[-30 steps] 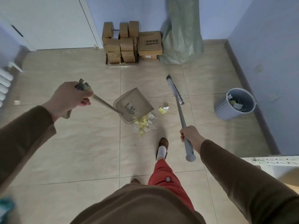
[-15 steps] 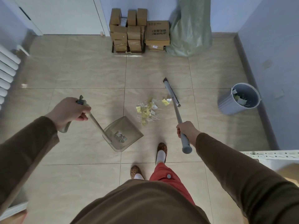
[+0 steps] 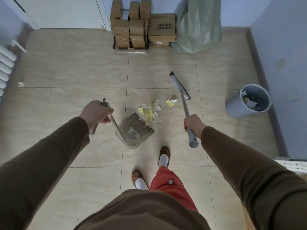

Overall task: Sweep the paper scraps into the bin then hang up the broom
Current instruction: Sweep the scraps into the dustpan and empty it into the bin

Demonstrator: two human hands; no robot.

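Observation:
A pile of yellow and white paper scraps (image 3: 152, 112) lies on the tiled floor in front of me. My left hand (image 3: 97, 113) grips the long handle of a clear brownish dustpan (image 3: 134, 131), whose front lip touches the near edge of the pile. My right hand (image 3: 193, 123) holds the grey broom handle; the broom head (image 3: 180, 85) rests on the floor just beyond and right of the scraps. A grey-blue bin (image 3: 249, 101) with scraps inside stands by the right wall.
Stacked cardboard boxes (image 3: 141, 25) and a green sack (image 3: 197, 27) stand against the far wall. A white radiator (image 3: 5, 67) is on the left wall, a white shelf edge (image 3: 292, 165) at right. My feet (image 3: 164, 155) stand just behind the dustpan.
The dustpan went from held up over the scraps down to the floor, then slid forward against the pile. The broom head shifted slightly right and away from the scraps.

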